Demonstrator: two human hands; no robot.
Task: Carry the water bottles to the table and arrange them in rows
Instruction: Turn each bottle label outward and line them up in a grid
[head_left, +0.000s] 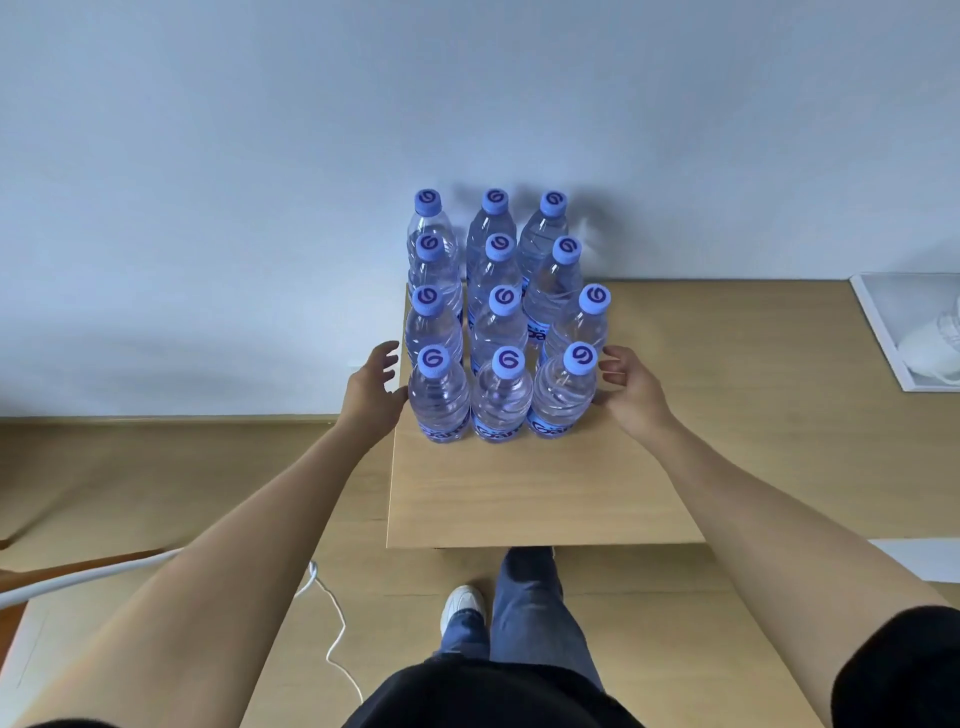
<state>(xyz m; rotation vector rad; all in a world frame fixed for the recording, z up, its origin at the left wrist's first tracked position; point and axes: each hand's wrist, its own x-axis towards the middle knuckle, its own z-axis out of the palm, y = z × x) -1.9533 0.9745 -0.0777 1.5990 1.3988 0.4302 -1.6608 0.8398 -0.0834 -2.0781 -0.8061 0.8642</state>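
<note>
Twelve full water bottles (500, 322) stand upright in rows on the table (540, 499); the left hand (375, 387) and right hand (629, 391) flank the front row, fingers spread, clasping nothing; they look heavy, thin-walled, slick, best gripped mid-body.

Small wooden table (545, 493): twelve capped water bottles (501, 322) upright on far half, three columns, four rows.
</note>
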